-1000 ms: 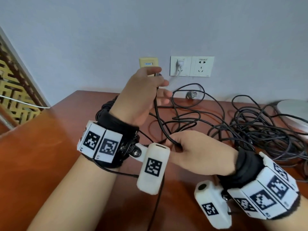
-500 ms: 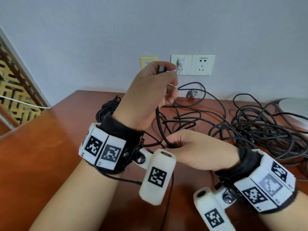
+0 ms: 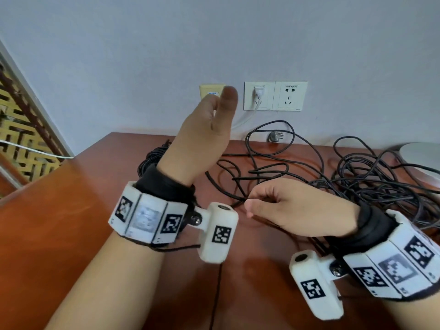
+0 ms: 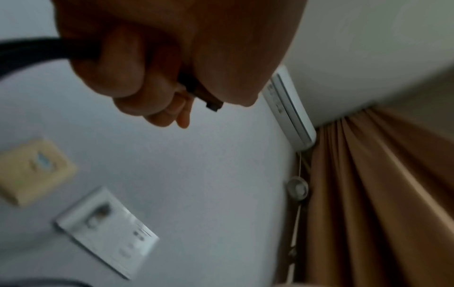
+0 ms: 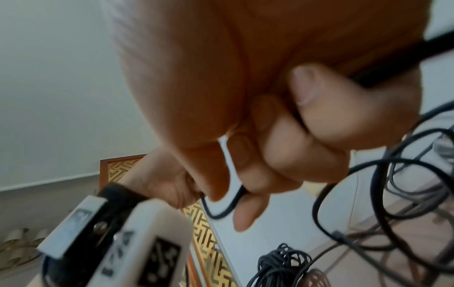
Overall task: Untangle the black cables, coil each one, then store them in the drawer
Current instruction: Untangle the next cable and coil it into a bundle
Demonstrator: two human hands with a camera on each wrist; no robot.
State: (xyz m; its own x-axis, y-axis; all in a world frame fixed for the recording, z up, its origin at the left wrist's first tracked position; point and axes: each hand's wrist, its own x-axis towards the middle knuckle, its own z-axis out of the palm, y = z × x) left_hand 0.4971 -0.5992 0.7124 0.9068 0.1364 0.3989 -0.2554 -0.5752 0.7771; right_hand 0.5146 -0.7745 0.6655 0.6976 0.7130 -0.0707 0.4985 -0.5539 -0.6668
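Item 1: black cable (image 3: 238, 186), 1 strand of the loose tangle (image 3: 371, 182) spread over the right half of the table (image 3: 59, 210). Its connector end (image 4: 212, 103) is clamped in the left hand (image 3: 202, 141), fingers curled round it with the lead running out at the side. Lower down, the right hand (image 3: 297, 210) pinches the same lead between thumb and curled fingers, just above the table top.

Change noted: within the last second the left hand has risen and rolled outward, so the thumb now points up before the wall sockets (image 3: 275, 96); the right hand has stayed low and close. Judged meaning: the strand is being drawn clear of the tangle and measured out for a first loop. Coiling of this cable is only starting.

Item 2: coiled black bundle (image 3: 152, 158), lying on the table behind the left wrist, apparently 1 cable already wound.

Drawer: not in view; nothing stored yet, as far as can be told.
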